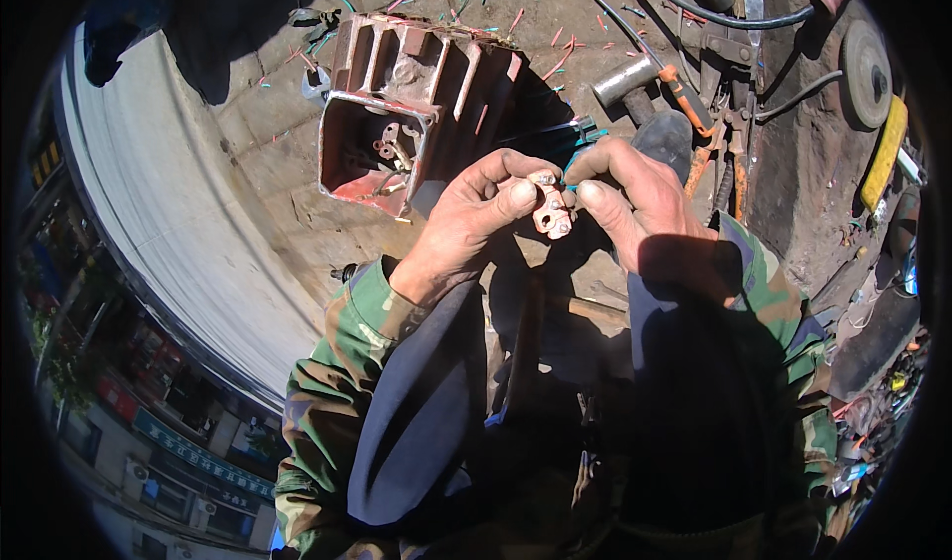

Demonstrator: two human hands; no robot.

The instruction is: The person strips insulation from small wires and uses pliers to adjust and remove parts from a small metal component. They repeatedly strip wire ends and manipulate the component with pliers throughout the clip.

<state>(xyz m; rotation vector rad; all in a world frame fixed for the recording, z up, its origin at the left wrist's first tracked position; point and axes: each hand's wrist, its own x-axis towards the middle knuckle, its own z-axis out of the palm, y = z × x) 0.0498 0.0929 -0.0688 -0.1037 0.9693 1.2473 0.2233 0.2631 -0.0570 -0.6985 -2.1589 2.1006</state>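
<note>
My left hand (476, 203) pinches a small pinkish metal part (551, 214) between thumb and fingers. The part has a round hole and several small screws or studs. Right beside it is my right hand (632, 195), its thumb and forefinger bent close together at the part's edge. A bit of teal shows by those fingertips, but whether they grip it is hidden. Beyond my left hand lies a rusty-red, ribbed motor housing (424, 69). Its square terminal box (323, 147) is uncovered, with several small metal pieces (394, 145) and leads inside.
To the right lie a hammer (625, 81), an orange-and-black screwdriver (684, 99), orange-handled cutters (736, 151) and a grey disc (865, 75). An adjustable wrench (315, 84) sits left of the housing. Wire scraps (565, 58) litter the paving. Left runs a pale road (149, 188).
</note>
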